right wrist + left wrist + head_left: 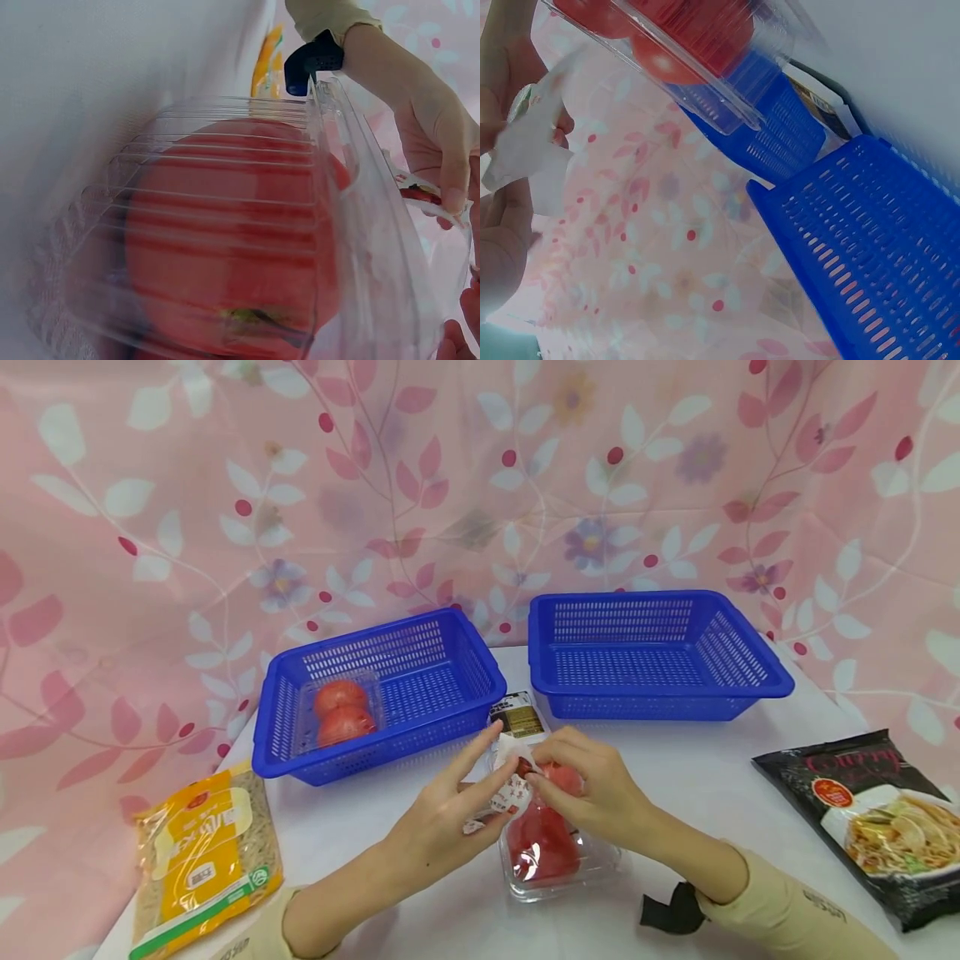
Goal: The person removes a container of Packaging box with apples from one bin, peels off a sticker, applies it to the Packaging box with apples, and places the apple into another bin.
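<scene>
Both hands meet over a clear plastic clamshell (525, 889) with red tomatoes (543, 843) in it. Between them is a small white packet (517, 793) with red printing and a dark red patch. My left hand (442, 814) holds the packet from the left, index finger stretched past it. From the other side my right hand (596, 785) pinches its upper edge between thumb and fingers. The packet (529, 154) looks thin and crumpled in the left wrist view. Up close in the right wrist view, a tomato (225, 217) shows through the ridged plastic.
A blue basket (420, 739) at back left holds another clear box of tomatoes (341, 714); a second blue basket (652, 706) stands back right. A black-and-gold labelled pack (522, 718) lies between them. A yellow bag (206, 860) lies left, a black noodle bag (862, 810) right.
</scene>
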The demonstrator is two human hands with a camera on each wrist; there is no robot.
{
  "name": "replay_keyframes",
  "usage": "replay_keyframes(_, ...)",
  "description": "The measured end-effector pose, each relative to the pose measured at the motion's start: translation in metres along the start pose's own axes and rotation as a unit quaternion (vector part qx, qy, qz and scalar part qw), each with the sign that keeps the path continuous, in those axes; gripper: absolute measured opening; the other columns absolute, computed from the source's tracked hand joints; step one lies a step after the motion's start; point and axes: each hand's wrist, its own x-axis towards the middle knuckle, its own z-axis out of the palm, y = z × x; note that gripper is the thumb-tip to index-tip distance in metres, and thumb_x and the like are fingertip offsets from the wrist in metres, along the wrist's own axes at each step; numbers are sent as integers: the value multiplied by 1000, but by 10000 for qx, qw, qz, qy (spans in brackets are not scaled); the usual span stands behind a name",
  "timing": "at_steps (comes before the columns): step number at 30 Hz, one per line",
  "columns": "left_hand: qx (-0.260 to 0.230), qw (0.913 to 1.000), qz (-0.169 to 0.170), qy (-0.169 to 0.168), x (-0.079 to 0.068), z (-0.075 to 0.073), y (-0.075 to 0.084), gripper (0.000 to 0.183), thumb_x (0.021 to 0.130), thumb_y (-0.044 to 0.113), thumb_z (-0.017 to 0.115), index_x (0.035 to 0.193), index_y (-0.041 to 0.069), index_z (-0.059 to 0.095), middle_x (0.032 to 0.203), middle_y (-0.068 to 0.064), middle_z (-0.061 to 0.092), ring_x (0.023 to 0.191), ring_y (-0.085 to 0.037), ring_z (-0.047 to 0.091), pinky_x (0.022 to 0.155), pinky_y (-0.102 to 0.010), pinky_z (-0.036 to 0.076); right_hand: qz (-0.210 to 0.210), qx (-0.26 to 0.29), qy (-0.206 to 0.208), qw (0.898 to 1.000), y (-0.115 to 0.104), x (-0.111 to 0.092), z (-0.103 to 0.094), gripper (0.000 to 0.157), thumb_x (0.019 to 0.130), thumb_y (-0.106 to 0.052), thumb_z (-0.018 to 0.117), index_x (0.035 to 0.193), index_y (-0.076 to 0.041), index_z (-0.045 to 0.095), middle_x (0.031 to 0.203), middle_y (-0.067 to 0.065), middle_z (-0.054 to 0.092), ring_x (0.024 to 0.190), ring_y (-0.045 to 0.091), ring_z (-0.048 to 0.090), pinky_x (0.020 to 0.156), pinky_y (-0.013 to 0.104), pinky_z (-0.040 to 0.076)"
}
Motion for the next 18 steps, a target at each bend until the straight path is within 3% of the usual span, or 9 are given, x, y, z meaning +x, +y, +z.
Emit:
replay_keyframes(6, -297, 9995, 117, -10, -1, 2, -2, 54, 69, -3, 73, 120, 5, 56, 118, -9, 57, 105, -19, 58, 83, -21, 46, -111, 111, -25, 9999, 0, -1, -1, 25, 74, 7, 65, 90, -11, 65, 84, -5, 62, 80, 8, 54, 68, 21, 49)
replay_keyframes(18, -378, 9984, -362, -218, -12, -4, -7, 40, 72, -1, 74, 110, 7, 62, 109, -4, 62, 101, -15, 60, 83, -20, 46, 153, -128, -94, 9998, -5, 0, -12, 27, 74, 7, 66, 94, -11, 66, 90, -5, 64, 85, 9, 57, 71, 28, 52)
